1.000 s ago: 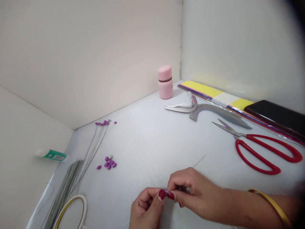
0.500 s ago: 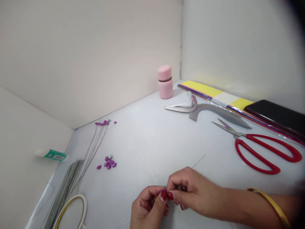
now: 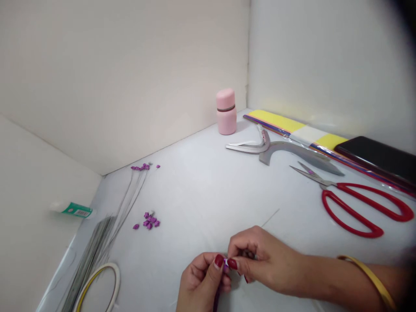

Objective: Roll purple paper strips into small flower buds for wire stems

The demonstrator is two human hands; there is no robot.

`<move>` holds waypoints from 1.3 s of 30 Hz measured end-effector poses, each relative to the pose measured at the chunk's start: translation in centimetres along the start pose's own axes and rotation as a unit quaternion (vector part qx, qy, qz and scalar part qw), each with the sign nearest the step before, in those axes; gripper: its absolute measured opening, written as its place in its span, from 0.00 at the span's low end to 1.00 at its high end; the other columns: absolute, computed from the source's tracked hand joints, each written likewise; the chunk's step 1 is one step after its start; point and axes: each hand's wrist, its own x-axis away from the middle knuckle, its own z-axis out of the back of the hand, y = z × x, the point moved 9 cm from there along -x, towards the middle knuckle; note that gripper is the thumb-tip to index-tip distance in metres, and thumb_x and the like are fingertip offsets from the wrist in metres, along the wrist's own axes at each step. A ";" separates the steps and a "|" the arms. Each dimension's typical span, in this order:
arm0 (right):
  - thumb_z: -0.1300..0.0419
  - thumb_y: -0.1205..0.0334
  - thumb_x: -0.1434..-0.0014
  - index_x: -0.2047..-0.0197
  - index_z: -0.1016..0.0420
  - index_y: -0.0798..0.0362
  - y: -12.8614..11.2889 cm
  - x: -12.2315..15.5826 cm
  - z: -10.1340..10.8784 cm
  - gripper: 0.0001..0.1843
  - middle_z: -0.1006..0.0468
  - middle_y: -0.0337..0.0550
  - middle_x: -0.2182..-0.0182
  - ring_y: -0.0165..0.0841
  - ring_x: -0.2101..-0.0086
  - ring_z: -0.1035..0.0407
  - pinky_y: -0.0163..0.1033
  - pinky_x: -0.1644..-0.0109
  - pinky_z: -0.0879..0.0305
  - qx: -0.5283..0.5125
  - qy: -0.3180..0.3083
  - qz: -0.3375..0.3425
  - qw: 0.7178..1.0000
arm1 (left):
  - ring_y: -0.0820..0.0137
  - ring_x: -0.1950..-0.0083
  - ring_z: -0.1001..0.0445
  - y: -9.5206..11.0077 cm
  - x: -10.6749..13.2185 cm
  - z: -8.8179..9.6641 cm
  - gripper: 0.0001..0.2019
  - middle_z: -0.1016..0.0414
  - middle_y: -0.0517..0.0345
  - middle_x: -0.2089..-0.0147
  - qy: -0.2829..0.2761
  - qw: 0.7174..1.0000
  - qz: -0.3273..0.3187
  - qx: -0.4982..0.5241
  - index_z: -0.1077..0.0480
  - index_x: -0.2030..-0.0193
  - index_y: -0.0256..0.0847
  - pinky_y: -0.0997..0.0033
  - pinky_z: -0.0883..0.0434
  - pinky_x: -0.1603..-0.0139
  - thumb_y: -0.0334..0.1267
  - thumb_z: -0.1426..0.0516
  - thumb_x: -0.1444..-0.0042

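Note:
At the bottom centre, my left hand (image 3: 203, 279) pinches a small purple paper piece (image 3: 225, 264) between thumb and index finger. Below its fingers a darker purple strip shows in part. My right hand (image 3: 260, 260) meets it from the right, thumb and index finger closed at the same piece. A thin wire (image 3: 271, 217) sticks out beyond the right hand's knuckles, its other end hidden by the fingers. To the left lies a small heap of purple paper buds (image 3: 151, 221). Farther back, more purple buds (image 3: 141, 167) sit on the ends of thin wires.
Red-handled scissors (image 3: 352, 206) lie open at right, near a grey curved strip (image 3: 302, 155), a black phone (image 3: 377, 154) and packed coloured paper (image 3: 276, 121). A pink bottle (image 3: 226, 112) stands behind. At left are grey wires (image 3: 86, 260), a tape roll (image 3: 116, 281) and a green-white tube (image 3: 78, 210).
My left thumb has shifted slightly up and left, so the purple piece between the fingertips now shows. A purple strip below the left hand has come into view.

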 end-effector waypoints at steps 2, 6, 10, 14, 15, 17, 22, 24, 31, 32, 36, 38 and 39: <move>0.45 0.61 0.46 0.74 0.31 0.58 0.3 0.0 0.0 0.10 0.27 0.42 0.79 0.25 0.79 0.38 0.29 0.75 0.41 0.001 0.002 -0.012 1.000 | 0.83 0.84 0.36 0.1 0.1 -0.1 0.16 0.30 0.61 0.86 -0.003 1.000 0.002 0.002 0.27 0.81 0.33 0.85 0.41 0.80 0.45 0.32 0.67; 0.46 0.59 0.45 0.74 0.31 0.58 0.8 -0.1 0.0 0.11 0.26 0.44 0.77 0.27 0.78 0.36 0.30 0.74 0.40 0.012 0.000 -0.024 1.000 | 0.82 0.83 0.35 0.3 0.2 -0.1 0.15 0.28 0.60 0.84 -0.004 1.000 0.000 0.004 0.26 0.80 0.33 0.84 0.39 0.79 0.45 0.32 0.67; 0.47 0.57 0.45 0.74 0.32 0.57 0.8 -0.1 0.0 0.13 0.27 0.44 0.78 0.27 0.79 0.36 0.30 0.75 0.41 0.019 -0.002 -0.024 1.000 | 0.82 0.83 0.35 0.4 0.2 0.0 0.15 0.29 0.61 0.85 0.000 1.000 -0.007 -0.016 0.25 0.78 0.33 0.84 0.40 0.79 0.45 0.32 0.67; 0.46 0.59 0.45 0.74 0.33 0.57 0.8 -0.1 0.1 0.11 0.31 0.39 0.81 0.25 0.80 0.38 0.29 0.76 0.43 0.020 -0.001 -0.021 1.000 | 0.82 0.84 0.39 0.4 0.2 0.2 0.18 0.32 0.63 0.85 0.007 0.998 -0.020 -0.053 0.30 0.81 0.33 0.83 0.42 0.82 0.47 0.33 0.68; 0.46 0.60 0.45 0.75 0.33 0.57 0.7 -0.1 0.1 0.10 0.33 0.37 0.82 0.25 0.80 0.39 0.28 0.77 0.44 0.019 -0.001 -0.020 1.000 | 0.82 0.86 0.41 0.2 0.2 0.3 0.19 0.35 0.65 0.87 0.010 0.998 -0.013 -0.064 0.31 0.81 0.34 0.83 0.45 0.84 0.49 0.34 0.67; 0.46 0.62 0.46 0.75 0.34 0.57 0.6 0.0 0.1 0.10 0.35 0.35 0.83 0.24 0.81 0.40 0.27 0.77 0.45 0.019 0.001 -0.017 1.000 | 0.83 0.87 0.48 -0.4 0.2 0.5 0.20 0.39 0.68 0.87 0.013 0.997 0.009 -0.072 0.33 0.79 0.35 0.82 0.51 0.86 0.52 0.35 0.66; 0.46 0.65 0.46 0.75 0.34 0.57 0.7 0.2 -0.1 0.08 0.37 0.33 0.83 0.23 0.81 0.41 0.27 0.77 0.45 0.019 -0.002 -0.016 1.000 | 0.81 0.81 0.47 -0.1 0.2 0.1 0.21 0.41 0.68 0.84 -0.003 0.997 -0.030 -0.069 0.36 0.78 0.36 0.80 0.52 0.79 0.53 0.36 0.63; 0.46 0.64 0.46 0.75 0.33 0.57 0.8 0.2 -0.2 0.08 0.37 0.33 0.83 0.23 0.81 0.41 0.26 0.77 0.45 0.013 -0.005 -0.016 1.000 | 0.80 0.80 0.47 0.1 0.3 0.0 0.21 0.40 0.66 0.83 -0.005 0.996 -0.048 -0.080 0.36 0.78 0.36 0.78 0.51 0.77 0.53 0.37 0.61; 0.45 0.63 0.46 0.75 0.33 0.58 0.7 0.1 -0.2 0.08 0.36 0.33 0.83 0.23 0.81 0.41 0.27 0.77 0.44 -0.011 -0.008 -0.019 1.000 | 0.76 0.77 0.44 0.9 0.6 0.4 0.20 0.36 0.62 0.80 0.014 0.981 -0.081 -0.177 0.36 0.76 0.37 0.75 0.48 0.75 0.54 0.40 0.57; 0.45 0.63 0.46 0.75 0.34 0.58 0.6 0.1 -0.2 0.09 0.36 0.34 0.83 0.23 0.81 0.41 0.27 0.77 0.44 -0.013 -0.007 -0.021 1.000 | 0.76 0.77 0.45 1.0 0.5 0.4 0.20 0.37 0.63 0.80 0.013 0.978 -0.082 -0.191 0.36 0.76 0.37 0.76 0.48 0.75 0.55 0.41 0.57; 0.45 0.63 0.46 0.75 0.34 0.58 0.6 0.2 -0.2 0.09 0.36 0.33 0.83 0.23 0.81 0.41 0.27 0.77 0.44 -0.012 -0.007 -0.021 1.000 | 0.75 0.77 0.47 1.4 0.5 -0.2 0.21 0.41 0.64 0.80 -0.011 0.962 -0.102 -0.254 0.39 0.75 0.39 0.75 0.48 0.75 0.58 0.46 0.53; 0.46 0.63 0.46 0.75 0.33 0.58 0.6 0.2 -0.2 0.09 0.36 0.34 0.83 0.23 0.81 0.40 0.27 0.77 0.44 -0.012 -0.011 -0.022 1.000 | 0.74 0.77 0.47 1.6 0.7 -0.3 0.21 0.42 0.64 0.80 0.000 0.940 -0.122 -0.320 0.40 0.75 0.40 0.74 0.48 0.75 0.58 0.50 0.50; 0.46 0.63 0.46 0.75 0.33 0.58 0.6 0.3 -0.3 0.08 0.36 0.34 0.82 0.23 0.81 0.40 0.27 0.76 0.43 -0.014 -0.014 -0.022 1.000 | 0.73 0.77 0.47 1.8 0.9 -0.1 0.20 0.42 0.64 0.80 0.018 0.924 -0.133 -0.358 0.40 0.75 0.40 0.74 0.49 0.75 0.57 0.51 0.49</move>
